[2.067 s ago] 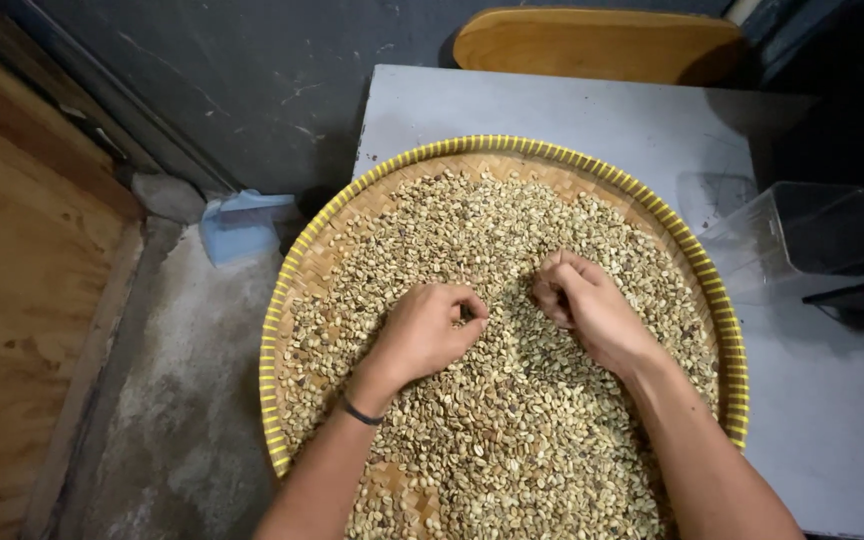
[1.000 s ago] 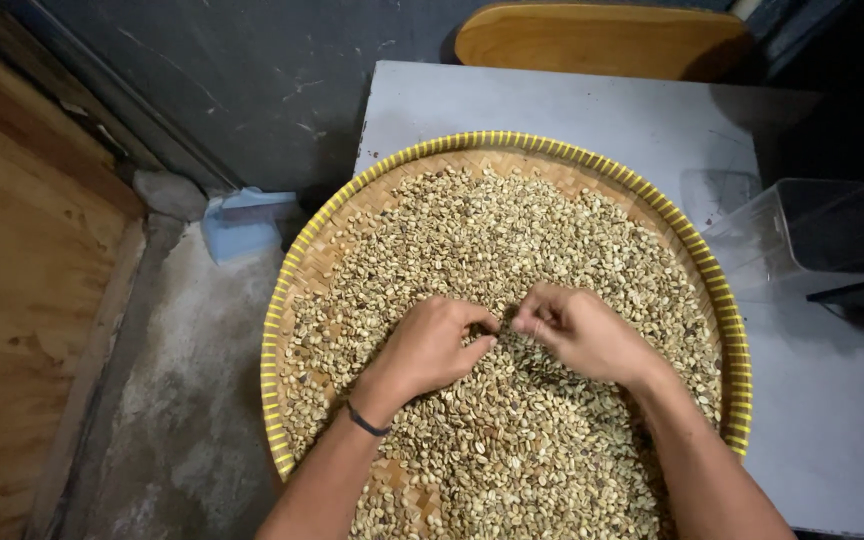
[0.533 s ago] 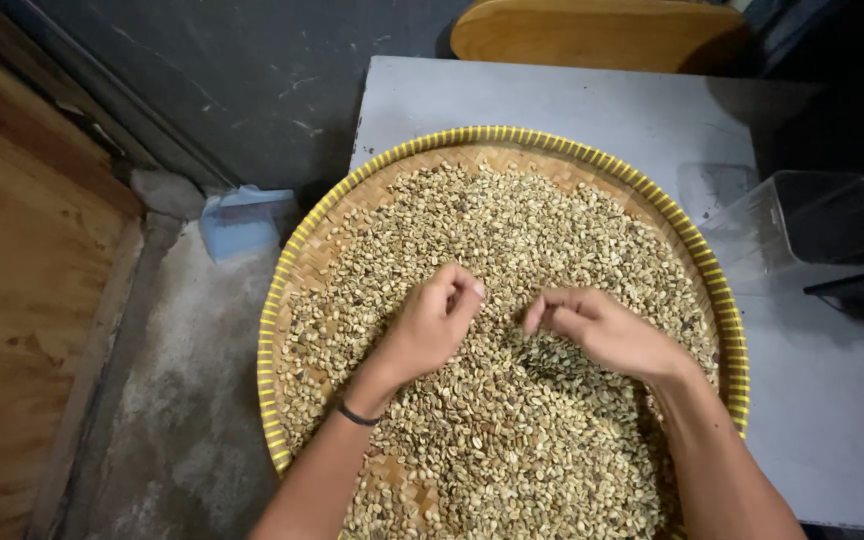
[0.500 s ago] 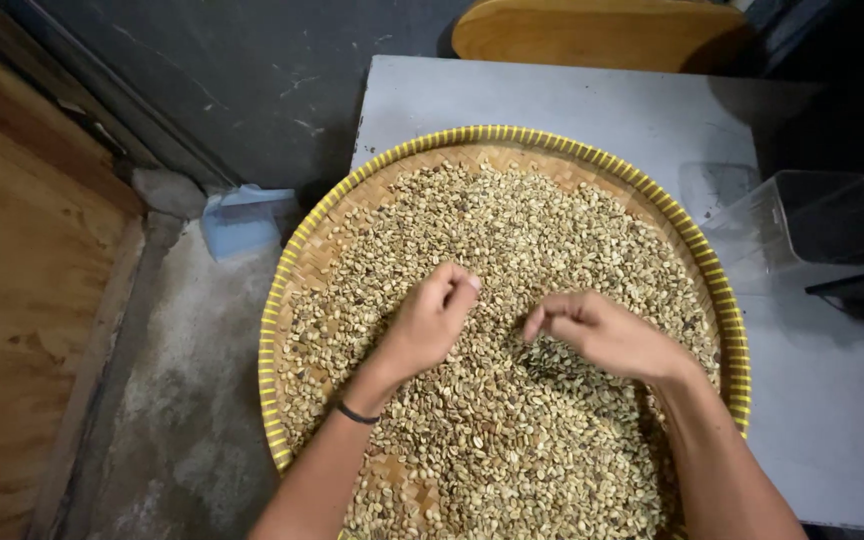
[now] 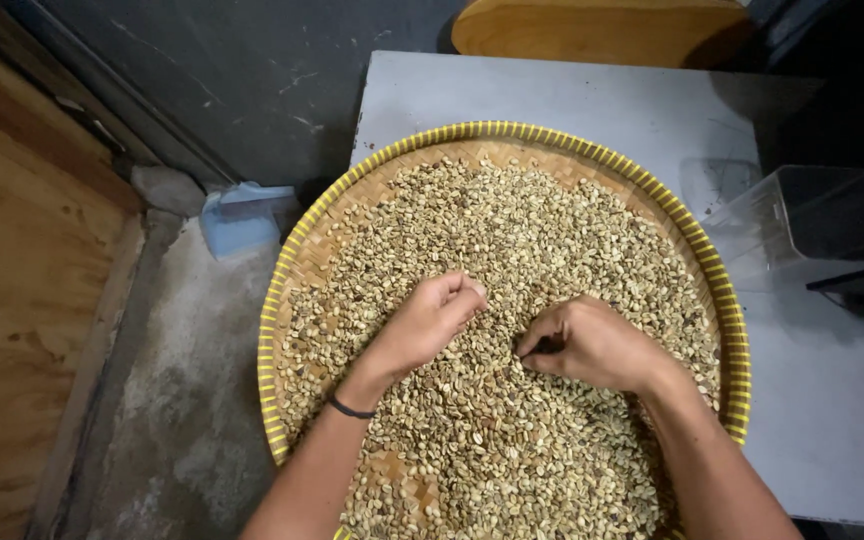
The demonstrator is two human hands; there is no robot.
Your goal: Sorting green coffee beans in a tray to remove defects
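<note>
A round woven tray with a yellow rim point(image 5: 283, 272) lies on a grey table and holds a thick layer of pale green-tan beans point(image 5: 512, 225). My left hand point(image 5: 420, 325), with a dark band at the wrist, rests on the beans near the tray's middle, its fingers curled together. My right hand point(image 5: 592, 345) is just to its right, knuckles up, fingertips bunched and pressed down into the beans. A small gap separates the two hands. What lies inside either palm is hidden.
The grey table point(image 5: 572, 92) shows beyond and right of the tray. A clear plastic container point(image 5: 812, 225) stands at the right. A blue plastic scoop point(image 5: 242, 217) lies on the concrete floor at left, by a wooden panel point(image 5: 12, 300). A wooden seat point(image 5: 602, 25) is behind the table.
My right hand has dropped from hovering with fingers pinched to pressing its fingertips into the beans. My left hand has lowered a little and stays curled.
</note>
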